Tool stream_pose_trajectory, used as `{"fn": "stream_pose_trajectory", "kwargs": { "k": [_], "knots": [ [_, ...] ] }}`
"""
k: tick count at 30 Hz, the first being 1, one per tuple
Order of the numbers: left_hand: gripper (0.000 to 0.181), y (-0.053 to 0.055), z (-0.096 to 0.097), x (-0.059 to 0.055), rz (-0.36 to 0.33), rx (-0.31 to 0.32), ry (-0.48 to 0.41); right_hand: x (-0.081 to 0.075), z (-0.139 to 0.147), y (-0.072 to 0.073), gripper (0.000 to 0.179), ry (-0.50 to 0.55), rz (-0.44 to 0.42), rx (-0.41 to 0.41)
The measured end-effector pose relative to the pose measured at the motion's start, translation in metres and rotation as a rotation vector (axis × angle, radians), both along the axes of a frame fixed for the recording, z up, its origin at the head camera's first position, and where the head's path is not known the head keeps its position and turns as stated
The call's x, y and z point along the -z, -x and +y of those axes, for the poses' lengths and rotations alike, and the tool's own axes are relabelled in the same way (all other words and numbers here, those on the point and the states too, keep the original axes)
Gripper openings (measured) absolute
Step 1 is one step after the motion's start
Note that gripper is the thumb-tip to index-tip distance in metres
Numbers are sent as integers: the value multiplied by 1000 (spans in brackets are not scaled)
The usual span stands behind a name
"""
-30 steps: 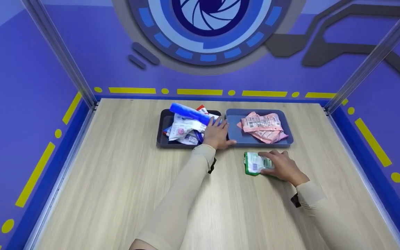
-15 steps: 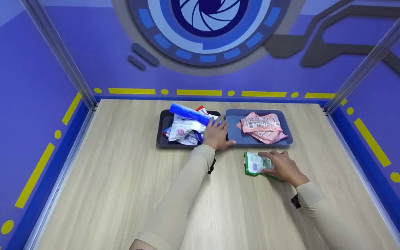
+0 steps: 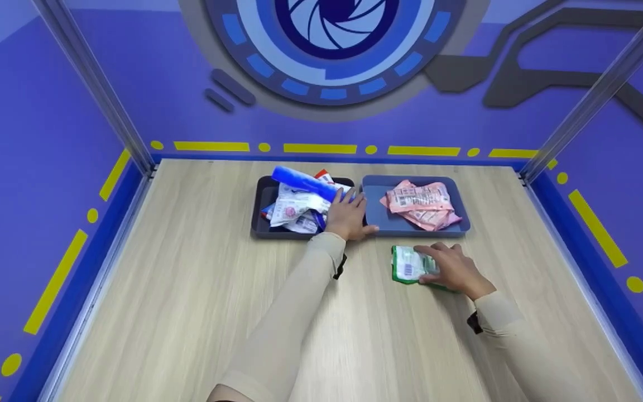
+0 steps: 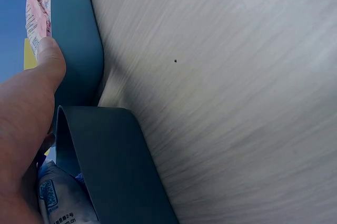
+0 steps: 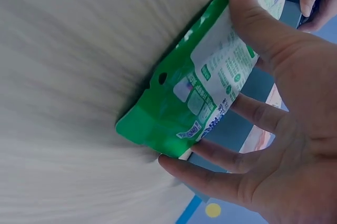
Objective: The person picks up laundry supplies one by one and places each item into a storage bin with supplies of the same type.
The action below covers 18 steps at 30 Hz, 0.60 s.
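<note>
My right hand (image 3: pixel 452 269) grips a green and white packet (image 3: pixel 405 265) lying on the table before the right tray. In the right wrist view the thumb lies along one long edge of the packet and the other fingertips touch the opposite edge. My left hand (image 3: pixel 347 219) rests at the right end of the dark left tray (image 3: pixel 260 223), fingers extended over a long blue object (image 3: pixel 302 181). Its thumb (image 4: pixel 48 55) reaches to the rim of the grey-blue right tray (image 3: pixel 374 195). White packets (image 3: pixel 293 209) lie beneath the blue object, partly hidden by the hand.
Several pink packets (image 3: pixel 422 202) are piled in the right tray. Both trays stand side by side toward the back of the wooden table (image 3: pixel 198 290). Blue-purple panels (image 3: pixel 321 131) enclose the back and sides, with metal posts (image 3: pixel 578 111) at the corners.
The left hand stays put on the trays. The green packet and the right hand have shifted only very slightly; the right hand keeps its grip.
</note>
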<state>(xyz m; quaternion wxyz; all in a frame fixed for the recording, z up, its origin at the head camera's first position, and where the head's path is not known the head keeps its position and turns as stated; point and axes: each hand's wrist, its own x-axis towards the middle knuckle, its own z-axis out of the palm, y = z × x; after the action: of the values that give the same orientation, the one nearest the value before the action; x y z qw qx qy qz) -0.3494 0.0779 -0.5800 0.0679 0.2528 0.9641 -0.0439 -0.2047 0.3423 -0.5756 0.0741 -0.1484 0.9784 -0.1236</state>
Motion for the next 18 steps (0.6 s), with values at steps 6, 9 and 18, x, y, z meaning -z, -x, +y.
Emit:
{"fn": "stream_pose_trajectory", "kwargs": {
  "k": [6,9,18],
  "knots": [
    [96,-1,0,-2,-18,-6,-3,0,1,0,73,13,10,-7],
    [96,-1,0,-2,-22,-5,-9,0,2,0,72,18,13,-6],
    [95,-1,-1,-3,-16,-4,-15,1,4,0,67,27,16,0]
  ]
}}
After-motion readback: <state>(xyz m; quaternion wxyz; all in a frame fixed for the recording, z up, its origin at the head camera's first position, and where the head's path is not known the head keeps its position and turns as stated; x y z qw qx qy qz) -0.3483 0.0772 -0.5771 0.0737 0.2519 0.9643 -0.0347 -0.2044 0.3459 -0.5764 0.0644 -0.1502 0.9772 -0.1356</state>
